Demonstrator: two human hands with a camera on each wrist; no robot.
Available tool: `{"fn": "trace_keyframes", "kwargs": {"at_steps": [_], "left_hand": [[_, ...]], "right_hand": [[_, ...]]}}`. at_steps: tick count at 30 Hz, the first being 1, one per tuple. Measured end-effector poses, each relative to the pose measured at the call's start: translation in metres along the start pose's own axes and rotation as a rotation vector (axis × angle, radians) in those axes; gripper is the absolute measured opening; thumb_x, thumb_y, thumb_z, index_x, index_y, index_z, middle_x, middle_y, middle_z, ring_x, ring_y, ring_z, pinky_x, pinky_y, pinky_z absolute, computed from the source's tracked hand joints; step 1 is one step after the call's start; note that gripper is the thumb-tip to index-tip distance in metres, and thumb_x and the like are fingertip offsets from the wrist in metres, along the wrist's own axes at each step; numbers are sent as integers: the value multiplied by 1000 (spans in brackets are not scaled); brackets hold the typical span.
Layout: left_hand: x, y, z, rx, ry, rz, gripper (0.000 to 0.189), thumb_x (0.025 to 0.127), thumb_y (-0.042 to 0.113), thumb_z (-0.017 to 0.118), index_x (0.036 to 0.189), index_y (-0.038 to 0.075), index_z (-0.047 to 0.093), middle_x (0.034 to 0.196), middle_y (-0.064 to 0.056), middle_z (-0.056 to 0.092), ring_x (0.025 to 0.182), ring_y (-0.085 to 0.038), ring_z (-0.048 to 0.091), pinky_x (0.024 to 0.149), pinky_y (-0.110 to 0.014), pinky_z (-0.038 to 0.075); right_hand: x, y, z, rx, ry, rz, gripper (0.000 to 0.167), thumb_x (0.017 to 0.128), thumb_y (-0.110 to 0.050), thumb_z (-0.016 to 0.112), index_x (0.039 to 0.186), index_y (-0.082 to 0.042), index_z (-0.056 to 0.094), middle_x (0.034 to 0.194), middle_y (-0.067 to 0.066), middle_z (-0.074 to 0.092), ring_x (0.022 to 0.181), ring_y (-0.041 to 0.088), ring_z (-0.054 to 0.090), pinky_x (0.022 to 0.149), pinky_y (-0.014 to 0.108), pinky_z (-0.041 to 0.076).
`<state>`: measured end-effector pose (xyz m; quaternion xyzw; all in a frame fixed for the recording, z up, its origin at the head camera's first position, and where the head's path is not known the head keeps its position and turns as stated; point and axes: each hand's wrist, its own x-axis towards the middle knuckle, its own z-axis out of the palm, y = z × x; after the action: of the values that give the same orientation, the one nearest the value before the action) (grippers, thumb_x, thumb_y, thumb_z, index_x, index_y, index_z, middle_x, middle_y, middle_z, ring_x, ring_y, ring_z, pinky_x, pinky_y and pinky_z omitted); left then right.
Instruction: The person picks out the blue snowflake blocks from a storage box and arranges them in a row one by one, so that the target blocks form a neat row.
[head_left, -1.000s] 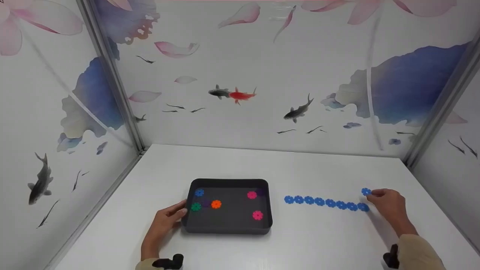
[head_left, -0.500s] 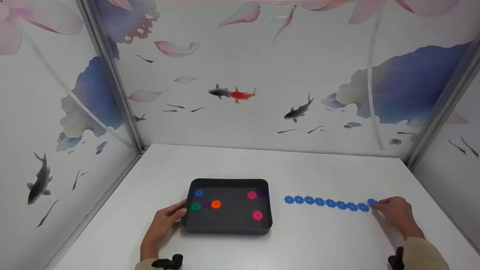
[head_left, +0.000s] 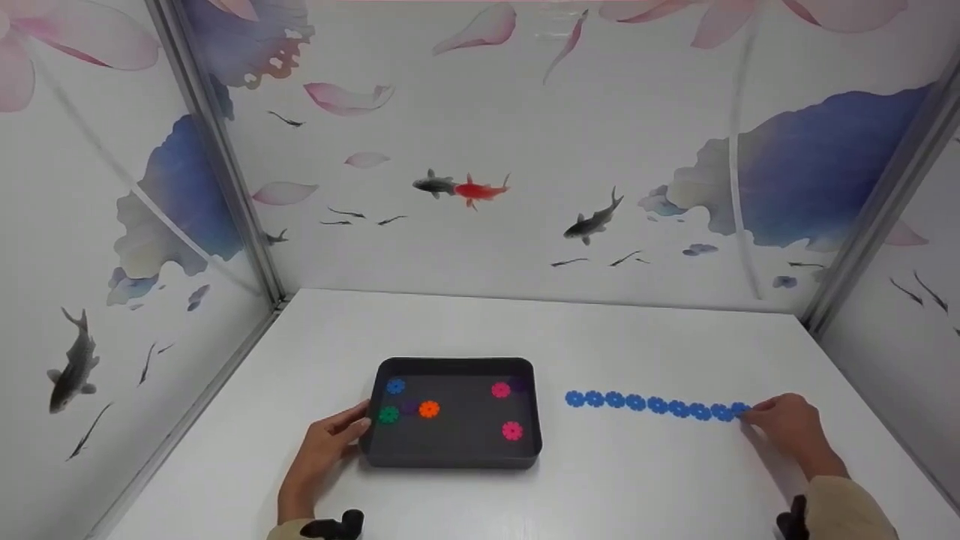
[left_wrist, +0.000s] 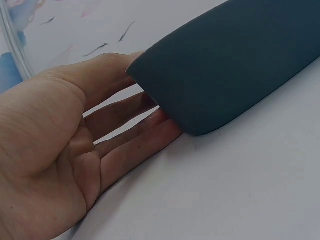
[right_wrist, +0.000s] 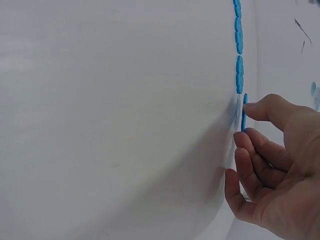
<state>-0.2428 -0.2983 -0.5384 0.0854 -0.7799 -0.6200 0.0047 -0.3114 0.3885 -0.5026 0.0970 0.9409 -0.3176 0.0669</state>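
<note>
My right hand (head_left: 791, 427) pinches a blue flower-shaped disc (head_left: 739, 409) at the right end of a row of like blue discs (head_left: 657, 405). Edge-on in the right wrist view, the pinched disc (right_wrist: 244, 112) sits between thumb and fingers, slightly raised off the table. My left hand (head_left: 324, 454) rests with fairly straight fingers against the left side of a dark rectangular tray (head_left: 450, 459). The left wrist view has the tray's outer wall (left_wrist: 225, 75) hiding those fingertips.
Inside the tray lie a blue disc (head_left: 395, 385), a green disc (head_left: 388, 414), an orange disc (head_left: 428, 409), two pink discs (head_left: 512, 430) and dark purple ones (head_left: 519, 385). The white table (head_left: 615, 487) is walled by printed panels (head_left: 480, 247).
My right hand has carried its blue disc from above the row's end down to the right-hand end, closer to the last disc. The left hand and tray have stayed put.
</note>
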Motion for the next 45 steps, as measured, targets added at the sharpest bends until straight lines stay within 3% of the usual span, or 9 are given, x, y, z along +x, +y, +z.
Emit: {"fn": "trace_keyframes", "kwargs": {"at_steps": [12, 18, 27, 34, 40, 45], "left_hand": [[-2, 0, 1, -9, -5, 17, 48, 96, 29, 69, 140, 14, 60, 148, -10, 56, 136, -29, 54, 104, -44, 54], [-2, 1, 1, 4, -6, 5, 48, 97, 30, 67, 141, 13, 59, 149, -10, 55, 137, -31, 53, 105, -45, 53], [-2, 1, 1, 3, 3, 0, 48, 96, 29, 68, 141, 15, 59, 149, -9, 55, 138, -30, 52, 105, -45, 52], [-1, 1, 1, 15, 13, 13, 50, 93, 34, 71, 139, 16, 61, 147, -7, 58, 136, -28, 54, 103, -43, 54], [-3, 1, 0, 12, 9, 7, 49, 93, 34, 71, 138, 17, 62, 146, -7, 58, 133, -26, 57, 102, -43, 54], [-4, 3, 0, 2, 1, 6, 50, 95, 31, 70, 140, 13, 60, 148, -12, 55, 136, -32, 54, 104, -46, 53]], "right_hand": [[0, 0, -3, -26, -9, 2, 55, 92, -31, 67, 117, 17, 60, 116, 37, 60, 103, 48, 58, 88, 56, 52], [-5, -13, -7, -25, -3, -6, 63, 94, -39, 63, 120, 18, 59, 121, 40, 58, 110, 54, 55, 91, 60, 50], [-14, -66, 6, 146, 23, -41, 76, 97, -49, 58, 138, 14, 47, 139, 39, 48, 126, 53, 48, 105, 60, 46], [-20, -115, 29, 235, -24, -142, 80, 96, -56, 58, 146, 4, 43, 149, 32, 44, 136, 49, 43, 113, 58, 41], [-24, -157, 48, 269, -11, -260, 74, 95, -53, 63, 145, -1, 49, 146, 26, 51, 135, 44, 48, 111, 54, 45], [-26, -191, 67, 311, -2, -329, 63, 95, -44, 67, 141, -4, 54, 142, 22, 57, 132, 39, 54, 109, 51, 48]]}}
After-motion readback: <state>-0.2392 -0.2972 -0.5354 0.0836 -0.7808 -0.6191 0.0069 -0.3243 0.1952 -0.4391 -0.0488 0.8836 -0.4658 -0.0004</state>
